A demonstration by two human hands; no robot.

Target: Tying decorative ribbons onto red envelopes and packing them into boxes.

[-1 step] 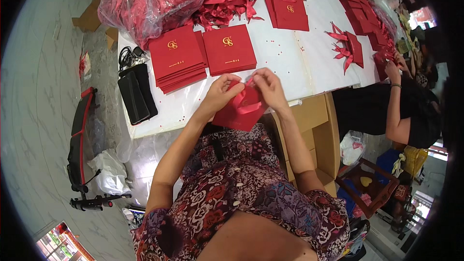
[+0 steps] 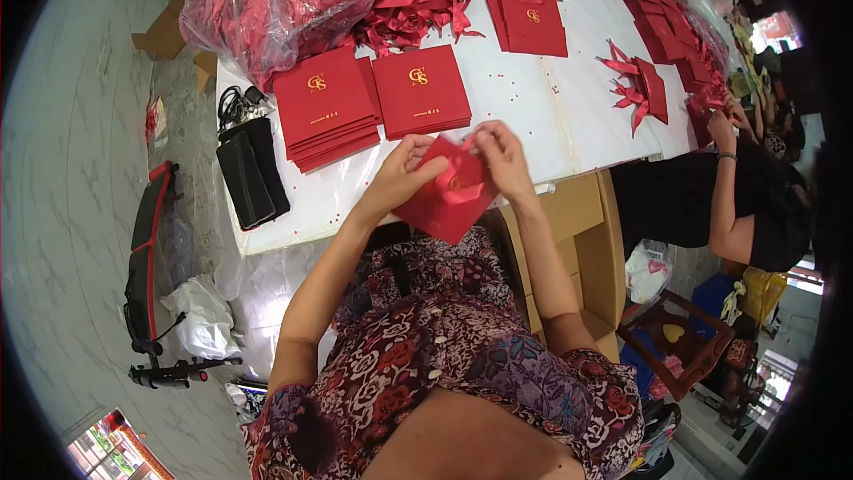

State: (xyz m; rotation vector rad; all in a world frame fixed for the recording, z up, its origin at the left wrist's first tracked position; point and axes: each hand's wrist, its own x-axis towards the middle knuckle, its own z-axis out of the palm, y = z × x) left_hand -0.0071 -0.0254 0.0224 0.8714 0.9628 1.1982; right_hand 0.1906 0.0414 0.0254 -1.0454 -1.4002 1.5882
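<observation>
While left grip (image 2: 402, 173) and right grip (image 2: 505, 162) hold a red bag (image 2: 449, 220), the white table (image 2: 613, 138) stands near a marbled wall (image 2: 80, 169).

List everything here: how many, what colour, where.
Table: 1, white, ahead
Held bag: 1, red, centre
Bag stacks: at least 2, red, table left
Bag group: 1, red, far middle
Ribboned bag: 1, red, table right
Bag heap: 1, red, far right
Plastic sack: 1, clear, far left
Loose ribbons: uncounted, red, far side
Dark cases: apparently 2, black, left edge
Cardboard box: 1, brown, beside lap
Crate: 1, yellow, right
Nearest co-worker: 1, black clothes, right
Left grip: 1, bare, on held bag's left
Right grip: 1, bare, at its top
</observation>
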